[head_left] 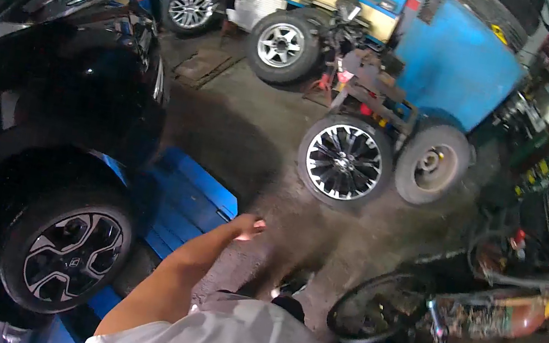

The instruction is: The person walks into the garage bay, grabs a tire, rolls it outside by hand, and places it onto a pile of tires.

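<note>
Flat and bright blue, with thin seams across the top and scuffed patches: the platform (192,194), partly covered by the forearm. At the platform's right-hand corner, the left hand (250,228), fingers loosely curled; too blurred to tell whether gripping anything or touching the edge. Right hand hidden from sight. Close on the platform's left, a black car (67,64) with a black-and-silver front wheel (74,261). Around the platform, a dark, stained floor (225,120). Well right of the platform, a multi-spoke wheel (343,163) and a plain rusty-looking wheel (433,165), both upright. Beyond the platform, a silver-rimmed wheel (281,46) and, farther right, a blue panel (452,63).
</note>
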Tool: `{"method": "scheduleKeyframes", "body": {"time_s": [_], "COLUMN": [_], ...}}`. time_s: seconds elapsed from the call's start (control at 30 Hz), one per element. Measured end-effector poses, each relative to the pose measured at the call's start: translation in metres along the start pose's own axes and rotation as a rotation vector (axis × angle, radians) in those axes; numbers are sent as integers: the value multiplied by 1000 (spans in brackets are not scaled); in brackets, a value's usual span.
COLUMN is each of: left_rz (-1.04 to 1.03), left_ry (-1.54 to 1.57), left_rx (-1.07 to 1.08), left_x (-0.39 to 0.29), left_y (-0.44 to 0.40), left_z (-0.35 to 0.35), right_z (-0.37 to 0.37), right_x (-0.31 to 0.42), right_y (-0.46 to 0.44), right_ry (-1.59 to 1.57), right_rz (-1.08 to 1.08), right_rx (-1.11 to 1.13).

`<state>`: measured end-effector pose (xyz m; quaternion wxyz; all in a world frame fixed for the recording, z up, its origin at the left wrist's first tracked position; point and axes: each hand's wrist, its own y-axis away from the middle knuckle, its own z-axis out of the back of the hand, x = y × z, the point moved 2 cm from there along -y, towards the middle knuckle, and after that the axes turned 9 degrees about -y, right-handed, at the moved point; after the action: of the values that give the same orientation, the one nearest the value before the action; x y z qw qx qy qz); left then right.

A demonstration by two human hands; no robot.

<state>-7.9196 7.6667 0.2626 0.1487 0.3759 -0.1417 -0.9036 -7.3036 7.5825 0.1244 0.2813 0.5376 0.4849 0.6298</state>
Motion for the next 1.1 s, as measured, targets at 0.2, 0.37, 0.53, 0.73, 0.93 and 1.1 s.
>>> {"method": "scheduleKeyframes", "body": {"time_s": [0.2,0.37,0.53,0.73,0.93,1.1], "left_rz": [162,225,604,35,104,635], "left_ry": [-109,-205,149,-610,-480,240], "left_rx": [68,344,138,224,250,-178], "left_x": [-40,-9,-15,43,5,-126], "left_y": [-125,-130,-119,-156,-288,-379], "left_z": [-35,-86,-54,-96,-88,40], "right_z": [20,3,-28,-70,-85,-94], "right_x": [220,497,705,830,920,1022], "right_y": [-103,-165,-182,-211,-250,-289], "right_ry": [224,487,319,577,797,881], "right_rz": [143,622,632,708,518,593], "right_rx": [-73,-321,-163,102,148,142]}}
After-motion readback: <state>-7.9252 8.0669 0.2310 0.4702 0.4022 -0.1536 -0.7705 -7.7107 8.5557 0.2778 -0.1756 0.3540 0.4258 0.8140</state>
